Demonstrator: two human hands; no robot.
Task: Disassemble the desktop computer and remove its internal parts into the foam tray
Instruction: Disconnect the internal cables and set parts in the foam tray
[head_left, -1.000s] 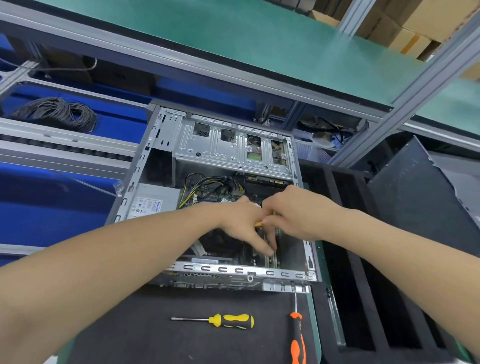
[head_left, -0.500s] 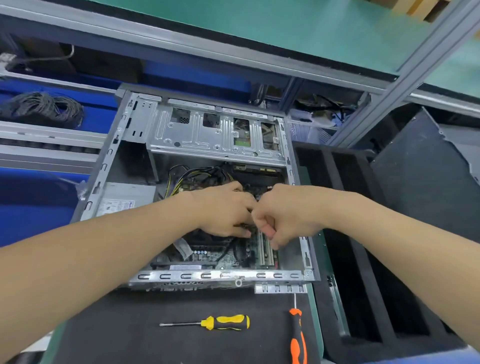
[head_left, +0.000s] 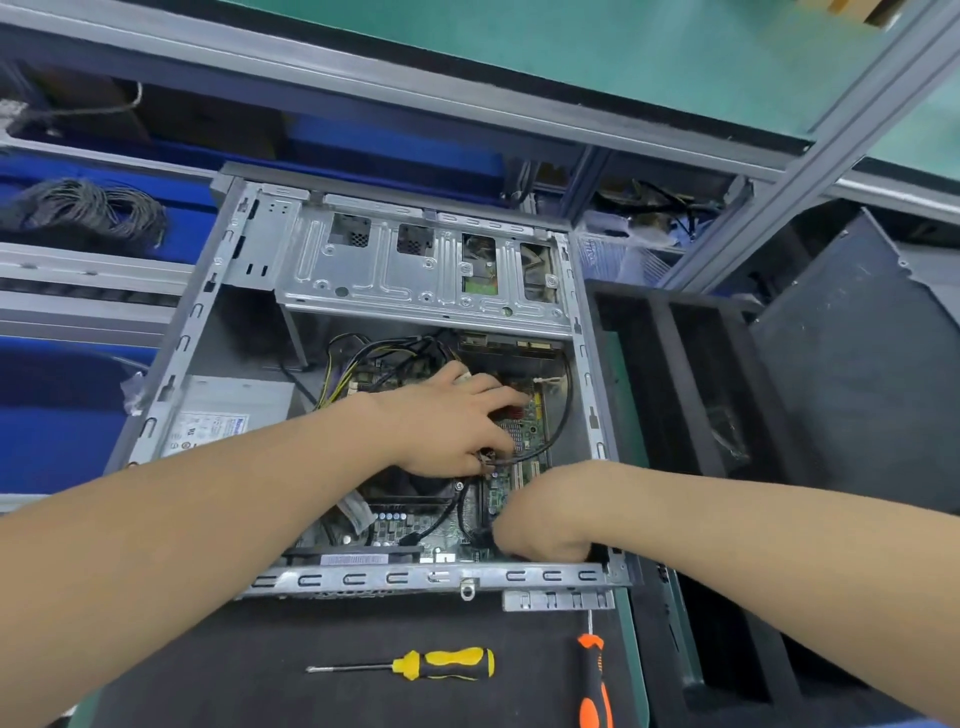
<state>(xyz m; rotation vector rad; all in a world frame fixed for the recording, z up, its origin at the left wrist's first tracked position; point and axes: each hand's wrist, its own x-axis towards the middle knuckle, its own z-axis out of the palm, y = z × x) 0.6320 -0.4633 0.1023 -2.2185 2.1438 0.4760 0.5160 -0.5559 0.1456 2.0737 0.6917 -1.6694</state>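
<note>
Inside the open computer case (head_left: 171, 395), the left hand (head_left: 447, 421) lies spread on the circuit board (head_left: 524, 431) while the right hand (head_left: 545, 514) is curled at the near edge, its grip hidden.

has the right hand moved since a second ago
Yes. The right hand has dropped from the middle of the computer case toward its near rail, apart from the left hand.

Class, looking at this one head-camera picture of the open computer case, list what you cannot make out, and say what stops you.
- What the right hand grips: its own curled fingers hide it.
- The board under the left hand: covered by the palm.
- The label on the power supply: too small and blurred.
- The orange screwdriver: handle cut off by the bottom edge.
- The foam tray: slots too dark.
</note>
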